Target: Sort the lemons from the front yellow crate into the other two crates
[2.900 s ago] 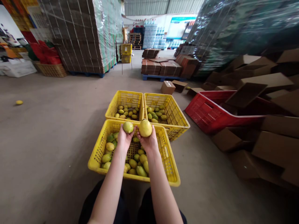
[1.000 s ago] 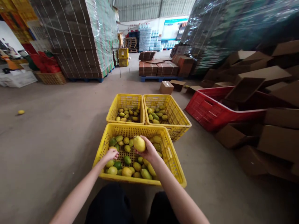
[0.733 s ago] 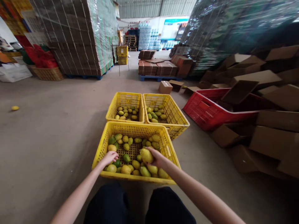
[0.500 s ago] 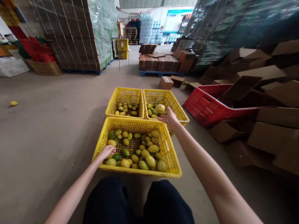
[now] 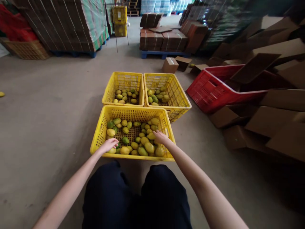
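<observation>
On the concrete floor [image 5: 47,95], a red crate [image 5: 207,89] stands to the right of the front yellow crate [image 5: 98,135], which has a rear-left crate [image 5: 106,95] and a rear-right crate [image 5: 178,95] just beyond it. Inside the front one, the left hand [image 5: 110,144] hangs empty, fingers loosely bent; the right hand [image 5: 161,137] extends over the right side, its grip unclear. Lemon-like fruits [image 5: 144,140] lie in all three yellow crates, one yellow fruit [image 5: 151,136] at the right fingertips.
</observation>
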Demonstrator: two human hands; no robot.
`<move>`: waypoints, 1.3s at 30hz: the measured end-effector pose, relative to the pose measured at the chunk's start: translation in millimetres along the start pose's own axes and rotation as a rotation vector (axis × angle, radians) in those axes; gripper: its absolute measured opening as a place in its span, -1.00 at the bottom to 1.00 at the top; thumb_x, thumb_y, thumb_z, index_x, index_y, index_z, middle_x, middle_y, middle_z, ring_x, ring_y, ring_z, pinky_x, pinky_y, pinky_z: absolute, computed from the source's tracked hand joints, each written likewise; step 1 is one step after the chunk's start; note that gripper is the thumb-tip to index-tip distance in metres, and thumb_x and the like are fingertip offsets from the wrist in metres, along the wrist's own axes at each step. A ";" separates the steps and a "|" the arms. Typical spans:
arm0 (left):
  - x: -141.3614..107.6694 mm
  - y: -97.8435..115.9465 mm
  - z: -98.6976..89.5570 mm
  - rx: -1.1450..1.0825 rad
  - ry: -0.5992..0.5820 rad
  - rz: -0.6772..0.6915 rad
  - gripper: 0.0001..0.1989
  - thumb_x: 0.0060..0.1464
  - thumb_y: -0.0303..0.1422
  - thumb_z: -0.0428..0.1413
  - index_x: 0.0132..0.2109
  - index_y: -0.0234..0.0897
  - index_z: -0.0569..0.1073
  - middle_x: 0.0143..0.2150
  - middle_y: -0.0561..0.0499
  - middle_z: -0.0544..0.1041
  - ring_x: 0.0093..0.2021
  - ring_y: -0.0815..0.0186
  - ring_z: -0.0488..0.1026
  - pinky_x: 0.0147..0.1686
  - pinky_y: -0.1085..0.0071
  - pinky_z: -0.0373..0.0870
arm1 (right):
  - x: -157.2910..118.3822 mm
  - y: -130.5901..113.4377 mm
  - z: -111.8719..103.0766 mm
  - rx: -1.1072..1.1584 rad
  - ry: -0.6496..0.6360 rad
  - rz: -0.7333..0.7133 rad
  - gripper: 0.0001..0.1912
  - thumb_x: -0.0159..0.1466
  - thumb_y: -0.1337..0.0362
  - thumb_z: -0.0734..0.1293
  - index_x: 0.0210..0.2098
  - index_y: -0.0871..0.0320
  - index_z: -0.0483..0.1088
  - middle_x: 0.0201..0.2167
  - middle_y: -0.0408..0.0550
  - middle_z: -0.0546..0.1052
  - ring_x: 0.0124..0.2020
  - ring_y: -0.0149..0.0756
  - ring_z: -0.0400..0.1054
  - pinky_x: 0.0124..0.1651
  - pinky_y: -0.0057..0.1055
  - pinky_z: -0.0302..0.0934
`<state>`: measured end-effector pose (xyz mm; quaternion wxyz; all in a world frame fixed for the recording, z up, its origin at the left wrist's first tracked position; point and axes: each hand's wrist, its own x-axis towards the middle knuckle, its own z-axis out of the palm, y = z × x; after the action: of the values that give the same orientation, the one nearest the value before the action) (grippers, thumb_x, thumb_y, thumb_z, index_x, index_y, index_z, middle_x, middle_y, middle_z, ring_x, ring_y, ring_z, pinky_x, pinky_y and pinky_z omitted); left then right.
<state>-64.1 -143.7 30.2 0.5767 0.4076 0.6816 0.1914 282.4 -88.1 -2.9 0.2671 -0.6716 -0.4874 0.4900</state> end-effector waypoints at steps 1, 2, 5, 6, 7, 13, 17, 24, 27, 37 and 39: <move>-5.4 0.1 -3.6 0.008 -0.020 0.005 -0.97 0.01 -0.40 0.17 -0.36 -0.27 0.50 -0.41 0.02 0.56 -0.27 0.27 0.55 -0.27 0.45 0.41 | 4.6 2.6 3.4 -0.003 -0.006 0.002 -0.75 -0.06 0.54 0.43 -0.58 0.11 0.34 -0.45 -0.04 0.46 -0.03 -0.09 0.40 0.01 -0.27 0.31; -10.2 0.1 -8.3 0.015 -0.026 0.008 -0.96 0.00 -0.39 0.17 -0.37 -0.26 0.51 -0.39 0.01 0.57 -0.24 0.24 0.56 -0.26 0.44 0.41 | 9.4 4.2 7.0 -0.001 -0.011 0.000 -0.77 -0.05 0.52 0.44 -0.57 0.11 0.34 -0.43 -0.03 0.46 -0.02 -0.09 0.39 0.04 -0.24 0.30; -19.8 -1.0 -26.5 0.034 0.032 0.003 -0.92 0.02 -0.36 0.14 -0.37 -0.25 0.51 -0.36 0.01 0.59 -0.22 0.23 0.56 -0.25 0.44 0.41 | 21.1 5.0 16.9 0.037 -0.014 -0.029 -0.75 -0.03 0.50 0.45 -0.57 0.09 0.31 -0.47 -0.05 0.42 -0.07 -0.14 0.41 0.06 -0.22 0.31; -21.4 -1.5 -32.5 0.044 0.055 -0.003 -0.91 0.03 -0.35 0.13 -0.37 -0.25 0.51 -0.36 0.01 0.59 -0.25 0.24 0.56 -0.26 0.43 0.41 | 23.5 4.5 19.2 0.056 -0.011 -0.045 -0.73 -0.03 0.50 0.45 -0.58 0.08 0.30 -0.50 -0.07 0.39 -0.10 -0.16 0.42 0.05 -0.23 0.32; -22.4 -1.9 -37.7 0.055 0.075 -0.009 -0.90 0.03 -0.35 0.12 -0.36 -0.26 0.51 -0.36 0.01 0.60 -0.29 0.26 0.55 -0.26 0.43 0.41 | 25.1 3.7 20.7 0.077 -0.009 -0.061 -0.73 -0.03 0.49 0.45 -0.58 0.08 0.29 -0.52 -0.09 0.36 -0.14 -0.18 0.42 0.02 -0.23 0.34; -15.5 0.8 -34.9 0.125 0.064 0.031 -0.85 0.07 -0.32 0.09 -0.36 -0.28 0.50 -0.36 -0.02 0.59 -0.35 0.29 0.53 -0.30 0.45 0.38 | 21.4 -7.5 19.6 0.138 0.015 -0.128 -0.74 -0.04 0.43 0.48 -0.54 0.07 0.32 -0.57 -0.15 0.34 -0.28 -0.20 0.45 -0.10 -0.24 0.38; 5.0 13.0 -0.5 0.342 -0.064 0.141 -0.86 0.08 -0.36 0.09 -0.41 -0.27 0.48 -0.39 -0.02 0.57 -0.35 0.26 0.51 -0.31 0.42 0.38 | 14.6 -23.2 10.7 0.057 0.071 -0.100 -0.64 -0.17 0.57 0.48 -0.61 0.07 0.28 -0.52 -0.09 0.40 -0.08 -0.03 0.43 -0.03 -0.21 0.31; 54.1 45.7 115.6 0.633 -0.246 0.277 -0.89 -0.11 -0.52 0.25 -0.45 -0.28 0.46 -0.32 -0.07 0.55 -0.04 0.07 0.48 0.00 0.32 0.35 | -59.4 -63.8 -39.7 0.346 0.321 -0.219 -0.52 -0.15 0.24 0.56 -0.21 0.08 0.46 -0.32 -0.13 0.51 -0.28 -0.17 0.44 -0.21 -0.26 0.33; 68.0 51.9 161.8 0.734 -0.295 0.371 -0.79 -0.05 -0.53 0.23 -0.20 -0.33 0.51 -0.01 -0.18 0.52 0.14 0.00 0.38 0.12 0.25 0.29 | -120.2 -67.6 -60.0 0.886 0.218 -0.300 -0.58 -0.03 0.11 0.45 -0.17 0.07 0.45 -0.23 -0.05 0.56 -0.28 -0.16 0.49 -0.23 -0.20 0.40; 92.9 37.3 182.5 1.009 -0.323 0.522 -0.56 0.06 -0.65 0.09 0.08 -0.27 0.49 0.20 -0.27 0.40 0.24 -0.05 0.29 0.26 0.06 0.11 | -170.9 -19.7 -51.5 1.146 0.137 -0.039 -0.69 0.00 0.15 0.42 -0.25 0.08 0.47 -0.35 0.05 0.60 -0.24 -0.01 0.55 -0.39 -0.19 0.49; 90.5 38.9 172.9 1.021 -0.259 0.521 -0.53 -0.01 -0.66 0.17 0.07 -0.29 0.49 0.16 -0.27 0.42 0.22 -0.05 0.32 0.28 0.07 0.06 | -167.4 -22.3 -47.5 1.120 0.101 -0.052 -0.69 -0.01 0.11 0.46 -0.28 0.06 0.48 -0.38 0.01 0.60 -0.24 -0.01 0.56 -0.32 -0.16 0.51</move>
<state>111.7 -86.5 -43.6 0.3200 0.8078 0.4891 -0.0768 309.7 -227.4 100.2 0.6180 -0.4374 -0.1559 0.6344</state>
